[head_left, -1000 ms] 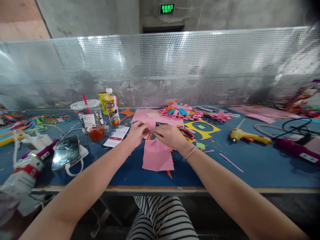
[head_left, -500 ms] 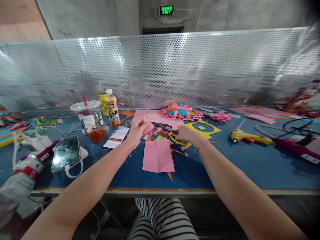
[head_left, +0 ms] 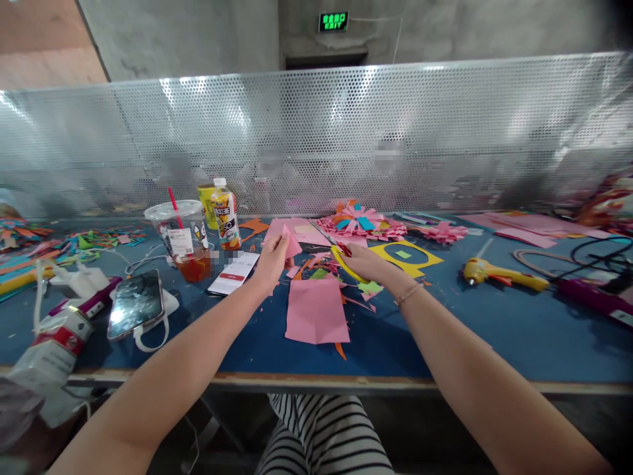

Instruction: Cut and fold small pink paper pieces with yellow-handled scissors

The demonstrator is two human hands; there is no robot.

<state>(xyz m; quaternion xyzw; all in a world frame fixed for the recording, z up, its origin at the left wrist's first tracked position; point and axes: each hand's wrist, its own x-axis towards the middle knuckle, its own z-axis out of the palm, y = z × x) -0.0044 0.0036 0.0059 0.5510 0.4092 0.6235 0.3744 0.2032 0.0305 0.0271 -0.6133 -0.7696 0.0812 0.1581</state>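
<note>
My left hand (head_left: 273, 259) pinches a small folded piece of pink paper (head_left: 292, 245) above the table. In my right hand (head_left: 360, 262) are scissors (head_left: 341, 256) with yellow handles, their blades pointing to the upper left, apart from the pink piece. A larger creased pink sheet (head_left: 317, 311) lies flat on the blue table just below both hands. Paper scraps (head_left: 319, 273) in pink, green and orange are strewn between the hands. Behind them sits a fringed pink paper flower (head_left: 357, 223) with blue and orange strips.
At left stand a plastic drink cup (head_left: 180, 237) and a bottle (head_left: 225, 218), near a lit phone (head_left: 233, 273) and a charging phone (head_left: 137, 305). To the right are a yellow paper with an oval hole (head_left: 425, 259) and a yellow glue gun (head_left: 499, 275). A perforated metal screen (head_left: 297, 132) closes the back.
My right hand has picked the scissors up off the table, and their blades now point up and left. My left hand still holds the pink piece, now tilted more upright.
</note>
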